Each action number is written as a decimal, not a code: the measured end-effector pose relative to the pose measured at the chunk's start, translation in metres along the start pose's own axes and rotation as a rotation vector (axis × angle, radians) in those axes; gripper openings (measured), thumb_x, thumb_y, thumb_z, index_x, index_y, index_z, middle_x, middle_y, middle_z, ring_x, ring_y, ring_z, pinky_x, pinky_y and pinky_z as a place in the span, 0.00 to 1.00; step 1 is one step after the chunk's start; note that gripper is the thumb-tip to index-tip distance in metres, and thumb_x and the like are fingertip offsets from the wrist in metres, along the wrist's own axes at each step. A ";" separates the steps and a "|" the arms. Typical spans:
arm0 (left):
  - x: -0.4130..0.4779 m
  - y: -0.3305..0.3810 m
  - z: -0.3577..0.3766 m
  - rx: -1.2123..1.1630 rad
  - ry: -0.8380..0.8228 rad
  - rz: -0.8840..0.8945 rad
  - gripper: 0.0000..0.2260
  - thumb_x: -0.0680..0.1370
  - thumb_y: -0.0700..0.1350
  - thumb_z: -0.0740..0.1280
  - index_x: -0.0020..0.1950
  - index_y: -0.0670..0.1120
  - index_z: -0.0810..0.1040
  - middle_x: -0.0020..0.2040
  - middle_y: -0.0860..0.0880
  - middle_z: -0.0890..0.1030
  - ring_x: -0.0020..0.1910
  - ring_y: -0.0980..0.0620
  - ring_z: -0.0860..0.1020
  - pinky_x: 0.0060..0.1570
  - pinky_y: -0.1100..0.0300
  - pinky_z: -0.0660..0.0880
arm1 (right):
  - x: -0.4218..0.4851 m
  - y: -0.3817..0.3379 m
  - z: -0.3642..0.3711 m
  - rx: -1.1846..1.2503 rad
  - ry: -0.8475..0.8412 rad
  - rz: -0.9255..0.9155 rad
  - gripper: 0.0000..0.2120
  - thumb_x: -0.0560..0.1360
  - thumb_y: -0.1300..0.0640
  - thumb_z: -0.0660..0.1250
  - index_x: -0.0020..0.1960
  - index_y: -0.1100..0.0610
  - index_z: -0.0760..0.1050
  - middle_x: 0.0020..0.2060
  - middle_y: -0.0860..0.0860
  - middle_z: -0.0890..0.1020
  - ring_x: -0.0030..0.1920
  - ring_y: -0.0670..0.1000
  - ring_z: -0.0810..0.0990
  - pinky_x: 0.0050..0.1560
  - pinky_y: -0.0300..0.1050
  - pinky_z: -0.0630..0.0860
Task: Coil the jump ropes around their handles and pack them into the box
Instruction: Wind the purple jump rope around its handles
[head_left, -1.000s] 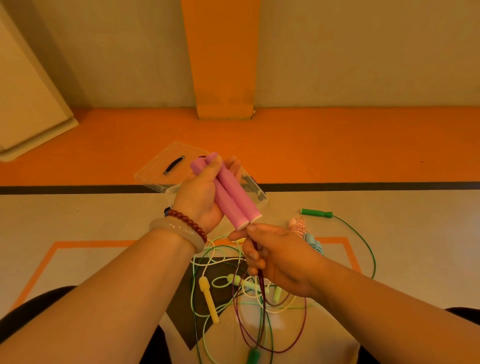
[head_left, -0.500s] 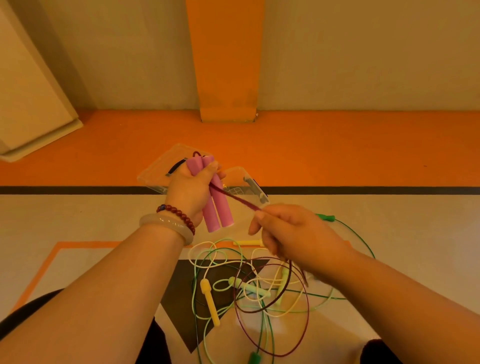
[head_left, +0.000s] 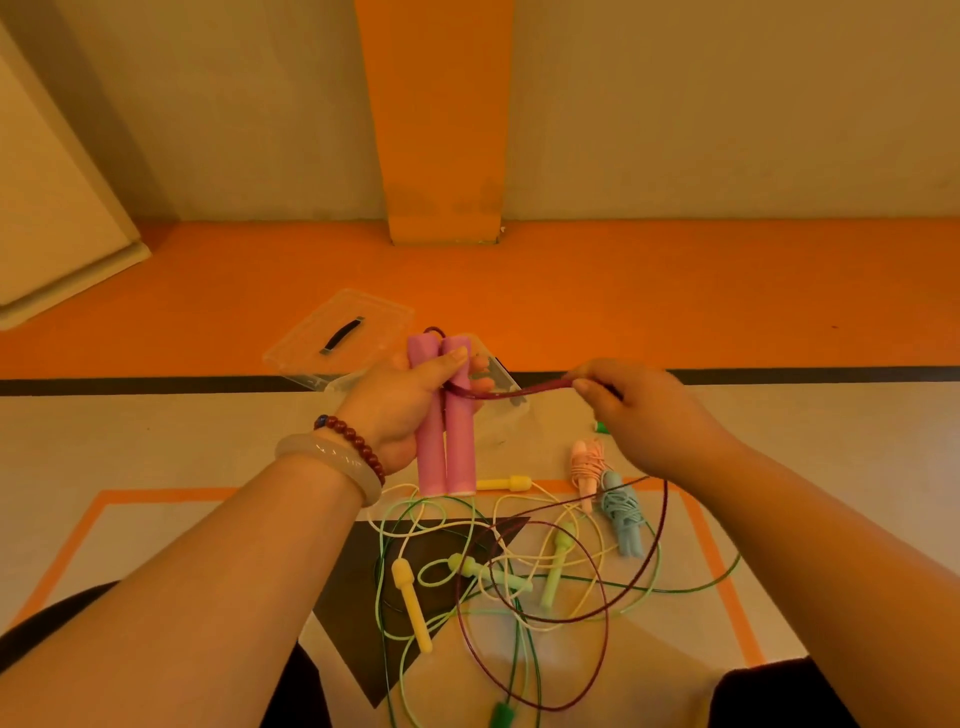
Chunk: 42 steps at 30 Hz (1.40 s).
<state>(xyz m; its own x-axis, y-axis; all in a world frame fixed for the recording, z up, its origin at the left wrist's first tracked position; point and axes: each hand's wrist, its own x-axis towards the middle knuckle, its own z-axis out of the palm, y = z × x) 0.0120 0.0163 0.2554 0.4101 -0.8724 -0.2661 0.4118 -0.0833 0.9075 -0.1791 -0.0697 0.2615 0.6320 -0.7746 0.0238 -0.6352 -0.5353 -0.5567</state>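
Maroon rope (head_left: 514, 391) crosses the pink handles (head_left: 447, 415) in what looks like a first turn or so, which suggests the coiling of this rope has only begun. Most of its length hangs from the right hand (head_left: 639, 410) and lies in wide loose loops (head_left: 602, 597) on the floor. Just beyond those loops lie a pink bundle (head_left: 587, 462) and a blue bundle (head_left: 623, 512), each already wound round its handles, but both lie on the floor, not in the box. Three more ropes lie tangled and uncoiled: one with yellow handles (head_left: 413, 603), one with pale green handles (head_left: 491, 569), and one with dark green handles (head_left: 501, 717). The clear box (head_left: 511, 387) stands behind the left hand (head_left: 410, 410), mostly hidden, so its contents cannot be told. Its lid (head_left: 337, 338) lies off, just beside it. By this reading one rope is in progress, three are untouched, and all the packing remains.

The left hand grips the two pink handles side by side and upright, with the thumb (head_left: 452, 358) across their front and the other fingers curled round from behind. The rope leaves the handles just under that thumb and runs taut to the right. There the right fingertips (head_left: 579, 384) pinch it, well apart from the handles and level with them. Below the pinch the rope drops slack to the floor.
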 end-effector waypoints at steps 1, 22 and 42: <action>0.001 -0.003 0.001 -0.014 0.030 0.002 0.05 0.80 0.38 0.62 0.47 0.45 0.76 0.40 0.46 0.83 0.35 0.53 0.83 0.37 0.59 0.81 | -0.001 -0.001 0.004 0.007 -0.047 -0.013 0.13 0.82 0.52 0.56 0.64 0.48 0.74 0.45 0.42 0.76 0.44 0.43 0.73 0.41 0.39 0.67; 0.004 -0.025 0.012 -0.110 0.068 0.029 0.05 0.81 0.39 0.63 0.54 0.42 0.76 0.49 0.44 0.82 0.40 0.53 0.84 0.42 0.54 0.82 | -0.013 -0.040 0.052 0.250 -0.171 0.057 0.09 0.78 0.48 0.65 0.54 0.51 0.71 0.43 0.52 0.83 0.39 0.49 0.80 0.41 0.43 0.75; -0.009 -0.012 0.011 -0.042 -0.219 -0.127 0.08 0.80 0.42 0.62 0.57 0.43 0.77 0.46 0.48 0.85 0.41 0.54 0.83 0.40 0.57 0.82 | 0.001 -0.009 0.028 0.677 -0.094 0.156 0.08 0.72 0.53 0.73 0.41 0.56 0.78 0.32 0.49 0.80 0.27 0.44 0.68 0.29 0.37 0.67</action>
<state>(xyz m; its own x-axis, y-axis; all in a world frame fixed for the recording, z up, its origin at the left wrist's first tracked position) -0.0056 0.0201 0.2499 0.1684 -0.9400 -0.2966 0.4839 -0.1833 0.8557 -0.1596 -0.0562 0.2432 0.6108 -0.7767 -0.1538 -0.3249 -0.0688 -0.9432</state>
